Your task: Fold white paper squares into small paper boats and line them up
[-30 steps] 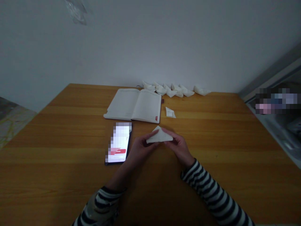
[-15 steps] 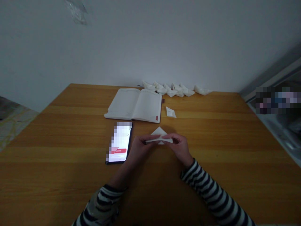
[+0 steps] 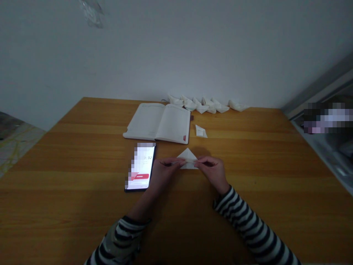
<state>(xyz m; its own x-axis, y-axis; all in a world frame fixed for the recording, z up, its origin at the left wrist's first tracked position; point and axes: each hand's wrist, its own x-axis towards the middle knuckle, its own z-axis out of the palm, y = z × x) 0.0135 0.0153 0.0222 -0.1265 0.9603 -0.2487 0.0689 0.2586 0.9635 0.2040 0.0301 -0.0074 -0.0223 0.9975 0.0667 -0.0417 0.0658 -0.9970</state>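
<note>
A small folded piece of white paper (image 3: 188,154), with a pointed top, is held between my two hands above the table. My left hand (image 3: 162,173) pinches its left side between thumb and fingers. On the opposite side, my right hand (image 3: 213,171) has thumb and fingertips closed on the right edge. A crease runs across the paper between the fingertips, and its outer corners are partly hidden by my fingers. Just beyond lies another small folded white paper (image 3: 201,131).
A phone (image 3: 140,165) with a lit screen lies left of my left hand. Behind it an open notebook (image 3: 173,123) lies flat. Several folded paper boats (image 3: 209,105) line the back edge of the wooden table (image 3: 82,158), against the wall (image 3: 176,48).
My fingertips have moved apart along the paper, the right hand shifting slightly right. More of the paper's middle and lower part shows between them.
</note>
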